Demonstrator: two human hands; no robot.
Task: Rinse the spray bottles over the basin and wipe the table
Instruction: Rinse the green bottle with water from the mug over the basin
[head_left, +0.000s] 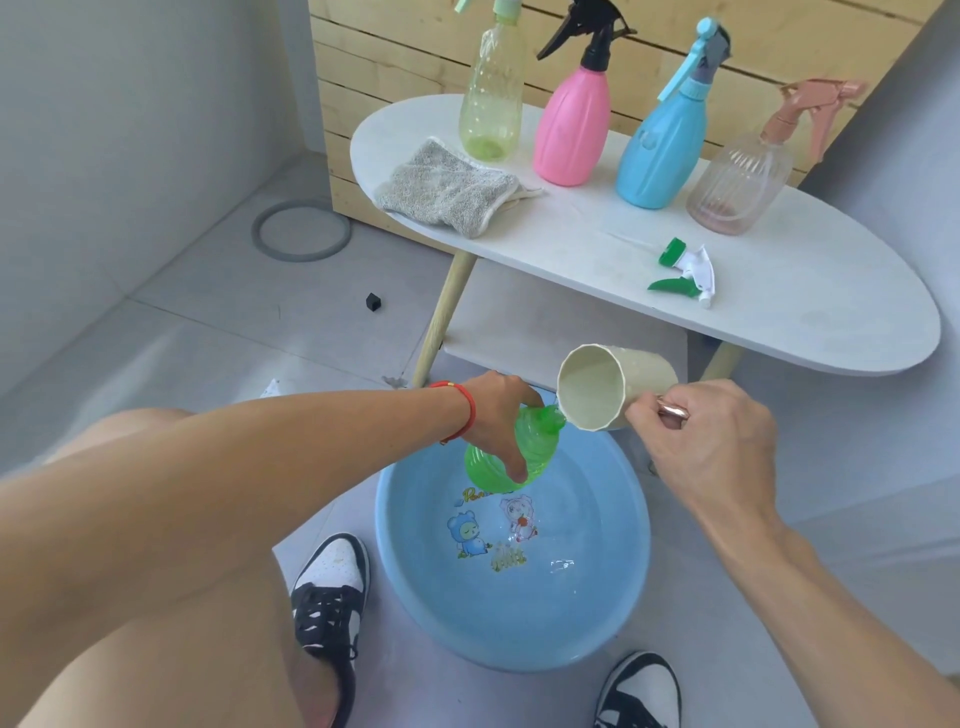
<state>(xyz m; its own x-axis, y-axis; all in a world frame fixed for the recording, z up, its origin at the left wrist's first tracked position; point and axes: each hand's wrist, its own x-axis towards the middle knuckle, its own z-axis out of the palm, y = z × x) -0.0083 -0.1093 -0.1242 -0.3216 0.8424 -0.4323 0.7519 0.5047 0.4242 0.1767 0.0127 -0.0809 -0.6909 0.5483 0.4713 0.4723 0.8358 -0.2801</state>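
We crouch over the blue basin (597, 613) on the floor, our shoes (332, 587) beside its near rim. Our left hand (493, 415) curls its fingers round the green bottle (535, 447), tilted above the basin with its open neck up to the right. Our right hand (711, 441) grips the handle of a beige cup (602, 387), tipped so its lip meets the bottle's neck. Farther off, on the white table (805, 312), lie a green and white spray head (685, 273) and a grey cloth (447, 189), with yellow (491, 109), pink (571, 130), blue (660, 145) and clear (737, 182) spray bottles standing behind.
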